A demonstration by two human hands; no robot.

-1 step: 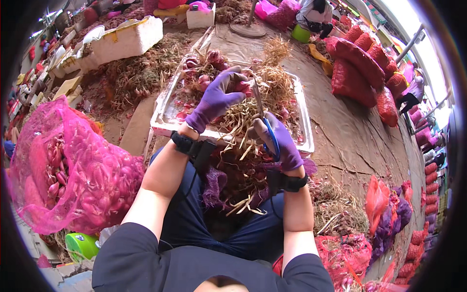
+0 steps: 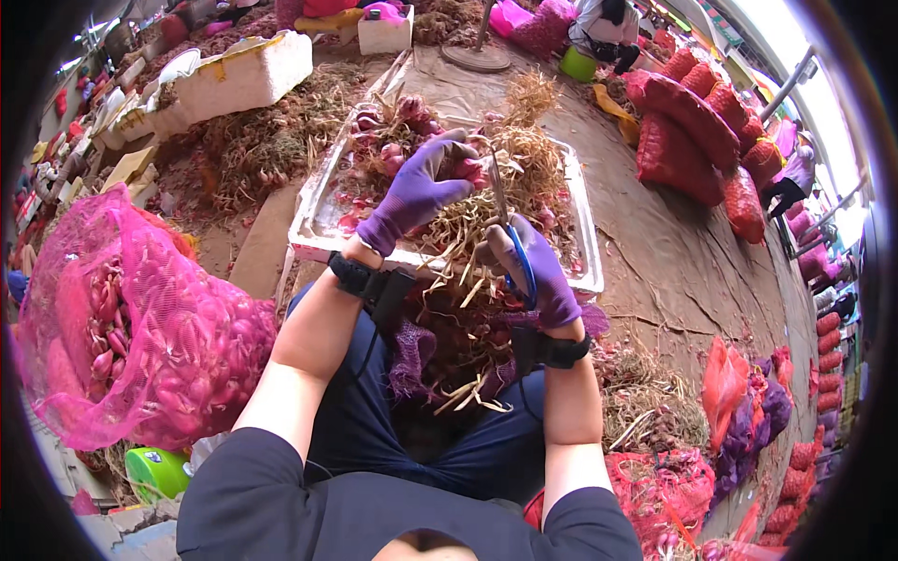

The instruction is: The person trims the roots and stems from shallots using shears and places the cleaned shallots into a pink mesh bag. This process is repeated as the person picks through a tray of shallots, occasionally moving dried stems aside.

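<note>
My left hand (image 2: 419,192), in a purple glove with grey fingers, is over a white foam box (image 2: 311,210). Its thumb and fingers curl around a pinkish-red shallot (image 2: 470,168), partly hidden by the fingers. My right hand (image 2: 541,271), gloved alike, grips blue-handled scissors (image 2: 524,264), their blades pointing up and away beside the shallot. Beneath both hands, dry straw-coloured stalks (image 2: 458,224) hang over the box's near rim. More shallots (image 2: 412,112) lie in the box's far left part.
A pink mesh sack (image 2: 150,327) full of shallots stands at my left, near a green container (image 2: 157,472). Dry trimmings (image 2: 645,388) and a red net bag (image 2: 659,496) lie at my right. Filled red sacks (image 2: 678,159) are stacked at far right; another person (image 2: 606,28) sits beyond.
</note>
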